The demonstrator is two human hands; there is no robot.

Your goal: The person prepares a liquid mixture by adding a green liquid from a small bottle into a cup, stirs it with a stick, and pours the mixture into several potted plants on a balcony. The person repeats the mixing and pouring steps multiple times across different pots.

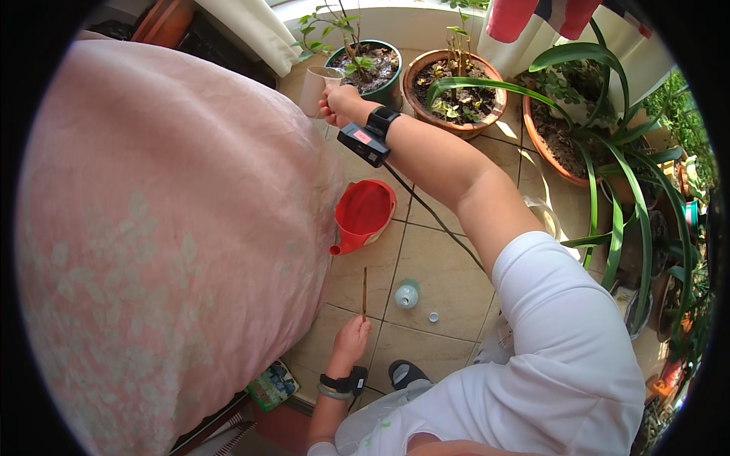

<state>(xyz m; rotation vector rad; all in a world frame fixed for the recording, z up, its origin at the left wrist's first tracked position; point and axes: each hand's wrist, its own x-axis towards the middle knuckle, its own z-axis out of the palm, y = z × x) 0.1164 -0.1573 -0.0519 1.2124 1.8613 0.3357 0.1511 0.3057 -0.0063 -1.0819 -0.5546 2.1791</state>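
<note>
My right hand (340, 102) reaches far forward and grips a beige cup (314, 87), held at the rim of a dark green pot (378, 67) with a small leafy plant. A black device with a cable is strapped to that wrist. My left hand (350, 340) is low near the tiled floor and pinches the lower end of a thin brown stick (364, 290) that points away from me. A red plastic watering can (363, 213) lies on the tiles between the two hands.
A pale green small bottle (407, 294) and its loose cap (433, 317) lie on the tiles. A terracotta pot (456, 95) and a larger pot (559, 144) with long green leaves stand right. Pink flowered fabric (152, 228) fills the left.
</note>
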